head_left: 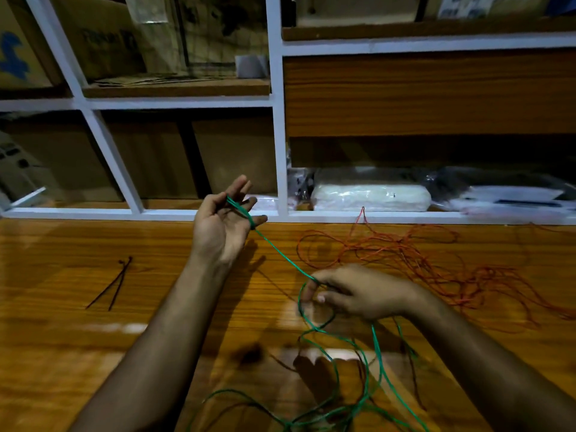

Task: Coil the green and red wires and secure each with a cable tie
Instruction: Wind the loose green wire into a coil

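The green wire [335, 363] is cut off by the bottom edge, its loops blurred. The red wire [436, 263] is lost past the right edge. The right hand's [355, 294] fingertips are smeared.

A shiny wooden table [93, 338] fills the bottom of the view. It is orange-brown with dark stripes in the wood, and pale patches of light shine on it. Behind the table stands a shelf unit with white frames [277, 126] and brown wooden boards. Big cardboard boxes [103, 35] sit in the upper left spaces. More brown boxes [237, 157] stand in the darker spaces below. On the right is a wide wooden panel [430, 92]. Under it lie plastic bags, one holding something white [371, 198] and one dark bag [498, 188]. The room is dim.
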Demonstrator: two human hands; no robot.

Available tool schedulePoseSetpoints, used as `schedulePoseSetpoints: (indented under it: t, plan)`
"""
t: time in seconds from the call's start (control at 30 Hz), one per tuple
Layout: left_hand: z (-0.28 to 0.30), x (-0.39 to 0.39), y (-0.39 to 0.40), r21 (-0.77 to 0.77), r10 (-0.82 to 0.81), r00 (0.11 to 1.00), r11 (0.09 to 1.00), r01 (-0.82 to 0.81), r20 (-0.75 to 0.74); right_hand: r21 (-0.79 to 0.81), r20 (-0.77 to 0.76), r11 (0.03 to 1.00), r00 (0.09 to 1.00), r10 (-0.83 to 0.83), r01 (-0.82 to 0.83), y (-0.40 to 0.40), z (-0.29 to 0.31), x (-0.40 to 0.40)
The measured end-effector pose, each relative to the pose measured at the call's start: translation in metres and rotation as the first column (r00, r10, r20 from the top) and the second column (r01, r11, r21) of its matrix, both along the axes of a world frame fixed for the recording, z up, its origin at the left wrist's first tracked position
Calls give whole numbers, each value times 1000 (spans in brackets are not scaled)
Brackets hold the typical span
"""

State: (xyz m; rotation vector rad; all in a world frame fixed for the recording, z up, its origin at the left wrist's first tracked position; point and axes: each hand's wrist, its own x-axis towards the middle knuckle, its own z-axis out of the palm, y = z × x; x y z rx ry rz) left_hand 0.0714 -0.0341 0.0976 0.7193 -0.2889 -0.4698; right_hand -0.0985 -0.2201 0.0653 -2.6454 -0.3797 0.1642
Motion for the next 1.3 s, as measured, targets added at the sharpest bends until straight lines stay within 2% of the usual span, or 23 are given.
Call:
schedulePoseSetpoints:
  t: [0.13,0.2,0.23,0.27,0.3,0.33,0.37,0.4,0.47,0.53,0.63,0.7,0.77,0.9,0.97,1.13,1.23,1.3]
  plan:
    - [-16,0,1,173,29,994,984,-46,102,142,-130,990,991,8,11,-9,19,-15]
    - [-19,0,4,252,98,979,957,-142,178,161,-164,987,986,31,-4,-23,24,-21]
    - [-22,3,8,305,137,953,927,-219,269,167,-176,986,983,42,-12,-31,27,-24]
    - [-27,8,16,371,159,891,867,-331,424,181,-182,983,982,41,-7,-38,29,-27]
    - [-31,13,23,442,113,797,782,-439,593,205,-178,979,984,25,12,-45,32,-30]
    - [-35,16,29,505,15,693,674,-539,721,240,-159,970,987,-1,39,-51,35,-32]
    - [-38,19,32,546,-70,627,572,-612,776,277,-130,958,991,-33,68,-55,38,-33]
    - [-38,18,30,577,-132,612,530,-621,780,309,-76,947,994,-72,92,-57,41,-33]
    - [-33,3,21,632,-221,638,557,-539,738,324,121,939,980,-158,111,-59,43,-26]
    - [-33,-7,14,688,-314,654,569,-450,688,336,299,932,924,-240,134,-60,42,-14]
    - [-38,-15,7,745,-476,581,508,-431,660,455,414,878,837,-357,149,-60,38,4]
    - [-47,-16,2,765,-537,548,502,-403,641,568,434,807,773,-462,164,-59,33,14]
    - [-53,-17,0,784,-552,562,502,-366,616,641,432,749,729,-531,166,-56,29,21]
    - [-59,-23,-5,819,-586,578,476,-321,568,749,388,651,711,-587,128,-45,25,31]
    - [-61,-29,-8,810,-577,585,517,-277,569,788,363,608,722,-589,100,-42,24,36]
    - [-61,-42,-14,777,-541,764,624,84,351,791,396,608,696,-599,73,-34,32,45]
    - [-57,-47,-14,657,-607,765,668,348,212,767,421,636,683,-597,84,-32,37,54]
    - [-54,-47,-15,584,-647,743,676,451,175,737,425,660,659,-620,146,-36,35,62]
